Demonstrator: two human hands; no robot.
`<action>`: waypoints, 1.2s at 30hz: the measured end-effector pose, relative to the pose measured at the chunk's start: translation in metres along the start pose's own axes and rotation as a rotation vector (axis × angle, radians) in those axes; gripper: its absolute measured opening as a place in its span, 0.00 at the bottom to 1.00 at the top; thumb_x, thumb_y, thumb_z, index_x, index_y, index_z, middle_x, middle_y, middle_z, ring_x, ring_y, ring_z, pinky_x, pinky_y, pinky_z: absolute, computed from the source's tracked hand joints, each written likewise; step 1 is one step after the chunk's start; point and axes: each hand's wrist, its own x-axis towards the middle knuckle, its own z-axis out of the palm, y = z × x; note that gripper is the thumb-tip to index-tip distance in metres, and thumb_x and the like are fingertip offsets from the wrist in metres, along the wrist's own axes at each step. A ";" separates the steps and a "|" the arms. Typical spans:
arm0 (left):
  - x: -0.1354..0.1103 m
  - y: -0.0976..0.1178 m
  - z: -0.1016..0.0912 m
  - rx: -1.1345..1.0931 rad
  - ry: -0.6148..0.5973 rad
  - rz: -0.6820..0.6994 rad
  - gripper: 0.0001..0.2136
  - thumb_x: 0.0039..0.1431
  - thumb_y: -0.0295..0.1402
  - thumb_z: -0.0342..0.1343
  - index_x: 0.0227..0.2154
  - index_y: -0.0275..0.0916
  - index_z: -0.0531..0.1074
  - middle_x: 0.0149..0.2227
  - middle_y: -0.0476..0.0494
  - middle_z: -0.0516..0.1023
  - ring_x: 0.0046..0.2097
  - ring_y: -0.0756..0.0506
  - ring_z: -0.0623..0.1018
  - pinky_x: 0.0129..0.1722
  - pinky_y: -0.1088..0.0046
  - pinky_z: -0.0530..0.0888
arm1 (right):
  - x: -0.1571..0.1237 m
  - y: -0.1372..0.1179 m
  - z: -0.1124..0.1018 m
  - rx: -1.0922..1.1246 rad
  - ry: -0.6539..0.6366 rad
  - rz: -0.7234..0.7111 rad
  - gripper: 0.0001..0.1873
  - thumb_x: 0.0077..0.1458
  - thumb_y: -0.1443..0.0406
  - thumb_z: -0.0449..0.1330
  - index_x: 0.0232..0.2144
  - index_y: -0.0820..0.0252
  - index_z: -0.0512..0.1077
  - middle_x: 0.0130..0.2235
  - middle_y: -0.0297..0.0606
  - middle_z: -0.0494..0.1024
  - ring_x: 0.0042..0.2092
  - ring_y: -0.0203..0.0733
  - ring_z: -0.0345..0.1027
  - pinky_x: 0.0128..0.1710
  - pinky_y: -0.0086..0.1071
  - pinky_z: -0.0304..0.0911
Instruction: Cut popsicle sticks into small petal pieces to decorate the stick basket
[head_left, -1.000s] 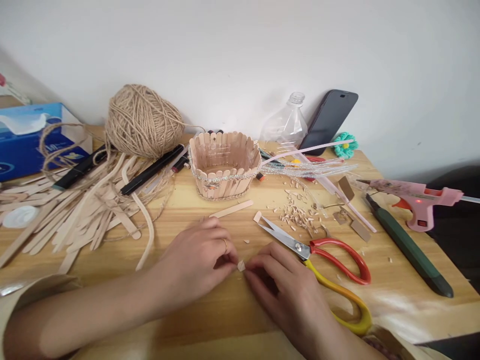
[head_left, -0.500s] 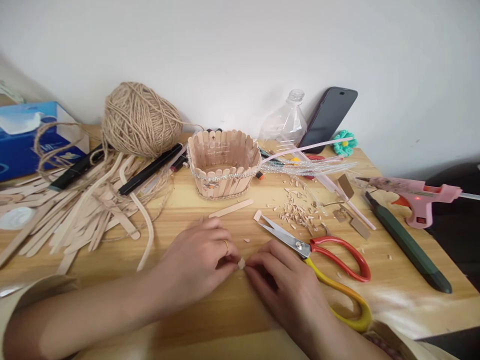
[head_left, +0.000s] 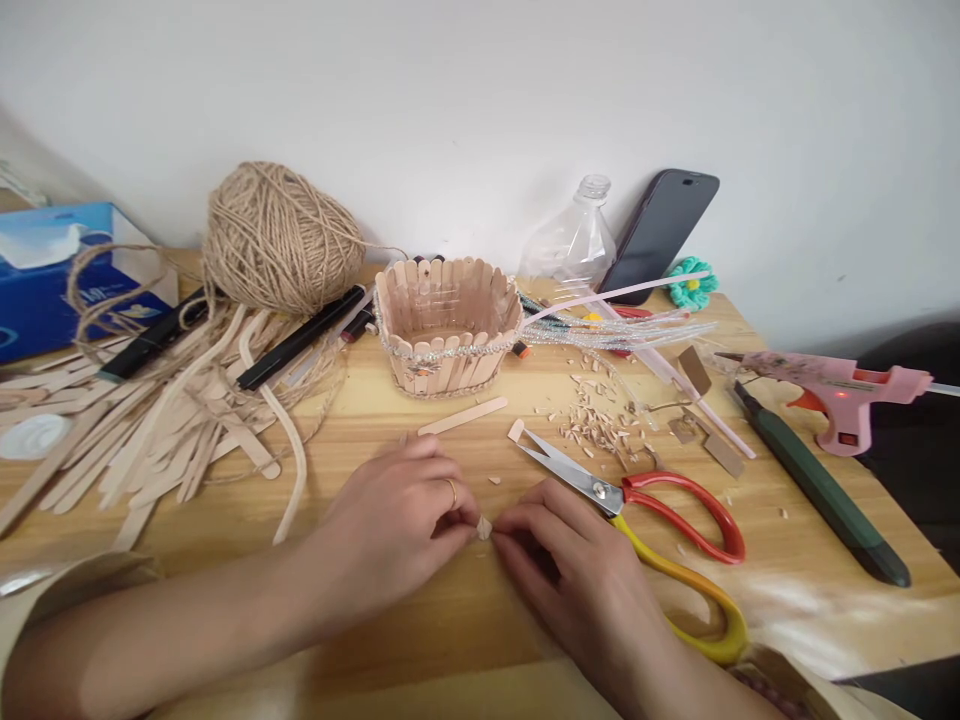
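Observation:
Between my two hands, low over the front of the table, is a tiny pale wooden piece (head_left: 484, 527). My left hand (head_left: 409, 510) pinches it from the left with thumb and fingertip. The fingertips of my right hand (head_left: 570, 560) are pinched together at its right side. Just beyond my fingers lies a small wood chip (head_left: 494, 481). Scissors (head_left: 600, 490) with one red and one yellow handle rest partly spread beside my right hand, a short cut stick end (head_left: 516, 430) near their tips. A craft stick (head_left: 463, 416) lies past my left hand.
A craft-stick basket (head_left: 450, 360) stands mid-table. Left are a twine ball (head_left: 281, 240), loose sticks (head_left: 172, 430) and a tissue box (head_left: 82, 270). Right are wood shavings (head_left: 600, 420), a green-handled knife (head_left: 825, 490), a pink glue gun (head_left: 840, 385), a phone (head_left: 660, 235) and a cut plastic bottle (head_left: 574, 240).
The tiny wooden piece has tilted slightly between my fingertips and shows a little more of its face. Both hands are in nearly the same place. The view has shifted very slightly.

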 end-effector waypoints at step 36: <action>0.001 -0.002 0.000 -0.091 -0.015 -0.070 0.04 0.52 0.26 0.58 0.24 0.38 0.76 0.27 0.46 0.78 0.36 0.44 0.72 0.38 0.66 0.67 | 0.007 -0.002 -0.004 0.008 -0.085 0.086 0.07 0.52 0.73 0.58 0.25 0.60 0.73 0.27 0.34 0.70 0.26 0.36 0.65 0.24 0.27 0.59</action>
